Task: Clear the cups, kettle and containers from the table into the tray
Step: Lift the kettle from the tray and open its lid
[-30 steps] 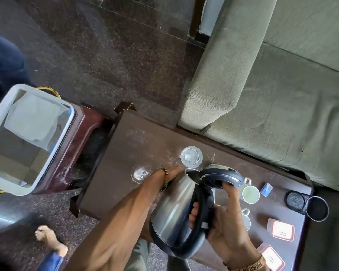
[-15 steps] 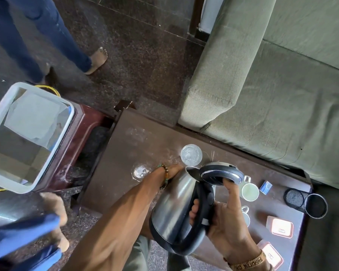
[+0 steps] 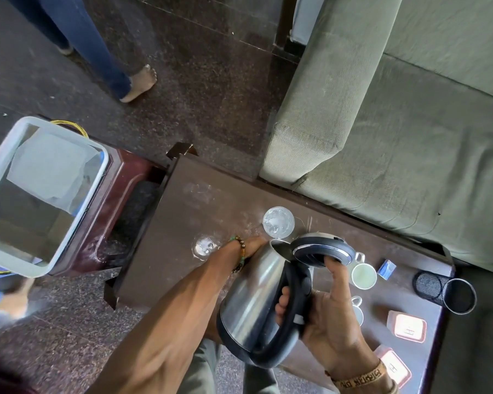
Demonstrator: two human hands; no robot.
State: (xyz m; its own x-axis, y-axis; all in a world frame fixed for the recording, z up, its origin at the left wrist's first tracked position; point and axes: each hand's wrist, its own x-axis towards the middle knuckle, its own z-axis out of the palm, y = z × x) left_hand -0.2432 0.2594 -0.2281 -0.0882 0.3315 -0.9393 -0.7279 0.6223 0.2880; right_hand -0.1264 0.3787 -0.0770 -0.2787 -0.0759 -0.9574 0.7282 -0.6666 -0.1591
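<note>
While your right hand (image 3: 333, 317) clenches the looped black plastic handle of the kettle (image 3: 251, 297), fingers curled through the loop and thumb stretched up onto the round black lid, the brushed-steel body is held tilted over the near side of the table (image 3: 199, 200), base toward you and spout away. Your left hand (image 3: 255, 245) reaches in on the spout side of that grip; its fingers are hidden by the steel, so you cannot tell whether they hold anything, and only the wrist with its bead bracelet (image 3: 239, 253) shows. Just beyond the spout stands a clear round glass (image 3: 278, 222), and a second clear glass (image 3: 205, 245) sits left of your left wrist, both on the scuffed dark-brown tabletop. Right of your thumb is a pale glazed cup (image 3: 363, 275) with a small looped handle; a smaller cup (image 3: 358, 309) peeks out beside your right palm. Further right of the grip lie a little blue box (image 3: 386, 269), a black mesh cylinder (image 3: 436, 290) on its side, a square container (image 3: 409, 328) with an orange-rimmed lid and a second container (image 3: 394, 368) like it. Well to the left of the grip, the tray (image 3: 15, 264), a pale plastic tub with rounded corners and a pale sheet inside, rests on a glossy maroon stool (image 3: 123, 180). An olive fabric sofa (image 3: 410, 137) runs along the far side of the table
</note>
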